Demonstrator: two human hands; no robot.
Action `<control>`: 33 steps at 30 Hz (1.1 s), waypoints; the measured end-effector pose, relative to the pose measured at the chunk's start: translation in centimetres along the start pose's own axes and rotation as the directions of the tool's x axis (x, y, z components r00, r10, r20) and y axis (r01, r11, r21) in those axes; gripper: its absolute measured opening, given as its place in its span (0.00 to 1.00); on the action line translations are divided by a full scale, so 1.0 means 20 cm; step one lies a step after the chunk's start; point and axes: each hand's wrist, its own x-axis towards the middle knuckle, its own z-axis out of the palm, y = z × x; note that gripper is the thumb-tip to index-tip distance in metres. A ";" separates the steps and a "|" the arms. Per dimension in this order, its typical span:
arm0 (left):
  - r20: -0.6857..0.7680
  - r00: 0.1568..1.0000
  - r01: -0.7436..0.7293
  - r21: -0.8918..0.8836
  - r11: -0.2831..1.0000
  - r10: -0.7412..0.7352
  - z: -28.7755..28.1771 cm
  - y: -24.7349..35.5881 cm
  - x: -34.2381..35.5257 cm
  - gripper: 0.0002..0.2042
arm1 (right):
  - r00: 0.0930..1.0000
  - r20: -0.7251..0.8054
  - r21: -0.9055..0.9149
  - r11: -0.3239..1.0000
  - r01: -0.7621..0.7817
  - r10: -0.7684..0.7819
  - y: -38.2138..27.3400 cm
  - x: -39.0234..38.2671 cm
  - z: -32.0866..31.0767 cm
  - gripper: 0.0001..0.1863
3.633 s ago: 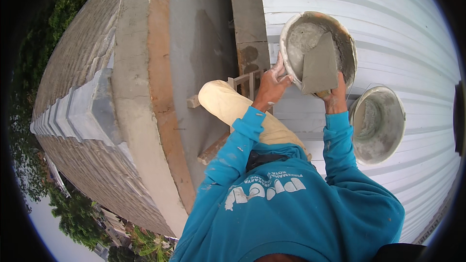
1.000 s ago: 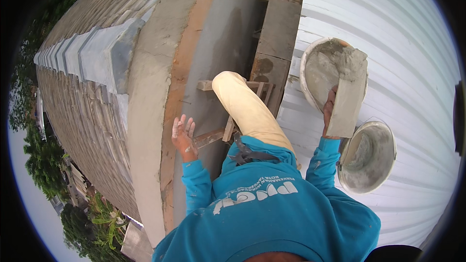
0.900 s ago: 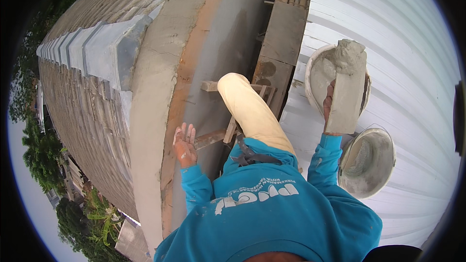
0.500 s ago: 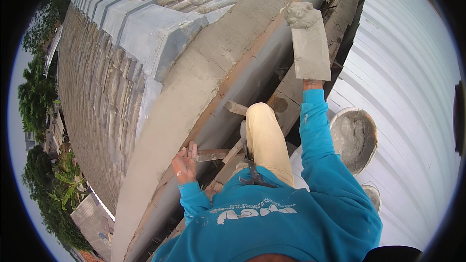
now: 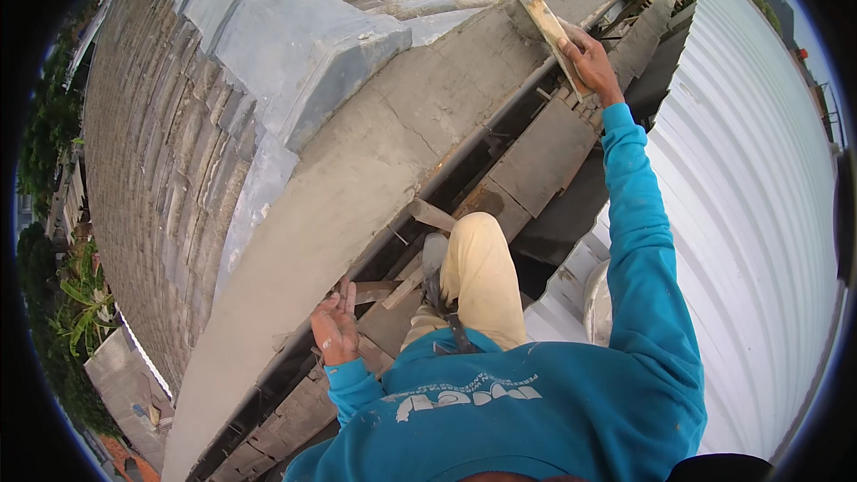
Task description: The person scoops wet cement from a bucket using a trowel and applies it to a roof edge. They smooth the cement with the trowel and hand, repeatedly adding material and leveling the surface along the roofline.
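- Grey cement ledge (image 5: pixel 348 196): from where I stand, it climbs from lower left to upper right.
- Wooden float (image 5: pixel 551 36): up at the ledge's far stretch, long axis slanting across its edge.
- Right hand (image 5: pixel 591 62): the nearer one, gripping the float, which lies just to its left.
- Left hand (image 5: pixel 336 328): open, holding nothing, by the ledge's near stretch.

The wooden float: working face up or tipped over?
Tipped over: the wooden float shows its back, gripped by the right hand, and slants across the edge of the grey ledge. Its working face is hidden.
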 end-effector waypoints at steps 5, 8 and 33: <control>0.073 0.995 -0.071 0.019 0.997 0.070 -0.03 -0.02 -0.01 0.08 | 0.993 -0.009 -0.310 0.944 0.111 -0.120 -0.04 -0.11 0.08 0.28; 0.010 0.999 -0.035 0.056 0.998 0.035 0.01 -0.01 -0.01 0.05 | 0.981 -0.035 -0.446 0.881 0.156 -0.192 0.00 -0.16 0.11 0.29; 0.057 0.997 -0.042 -0.020 0.999 0.043 -0.10 -0.06 0.06 0.07 | 0.989 -0.007 -0.588 0.800 0.116 -0.148 -0.12 -0.71 0.22 0.28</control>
